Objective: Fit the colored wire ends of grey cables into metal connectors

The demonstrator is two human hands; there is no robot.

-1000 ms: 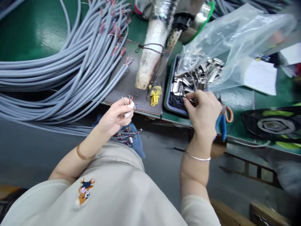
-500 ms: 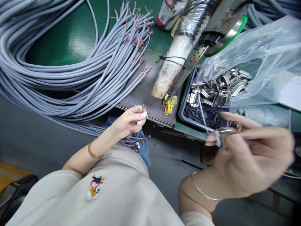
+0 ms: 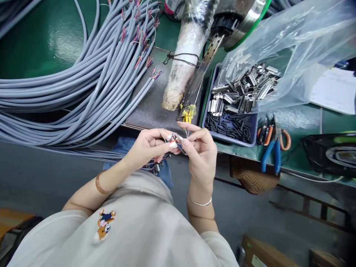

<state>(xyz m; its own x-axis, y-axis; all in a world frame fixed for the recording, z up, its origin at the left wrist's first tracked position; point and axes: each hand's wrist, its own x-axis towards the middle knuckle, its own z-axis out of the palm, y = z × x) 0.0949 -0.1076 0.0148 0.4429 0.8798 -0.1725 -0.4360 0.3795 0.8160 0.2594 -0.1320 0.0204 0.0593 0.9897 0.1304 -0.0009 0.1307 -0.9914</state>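
Note:
Close together in front of my body, my two hands meet over a small set of coloured wires. My left hand [image 3: 156, 142] pinches the wire ends [image 3: 172, 138] of a cable, with something white at the fingertips. A metal connector [image 3: 181, 147] sits between the fingers of my right hand [image 3: 201, 148], right against those wires. A thin strand of solder wire [image 3: 197, 100] runs down to my right fingers. Partly hidden behind my right hand are yellow-handled pliers [image 3: 187, 114]. Wired connectors [image 3: 155, 167] lie on my lap below my left hand.
Grey cables [image 3: 83, 85] with stripped ends cover the left of the bench. A blue tray [image 3: 254, 139] holds metal connectors and black tubes. Right of it lie blue-handled pliers [image 3: 268, 155] and orange-handled cutters [image 3: 261, 135]. A wrapped white roll [image 3: 183, 63] stands behind my hands.
My right hand has come left from beside the tray, bringing the connector to the wires in my left hand. The view has shifted to the right, and the blue-handled pliers now show.

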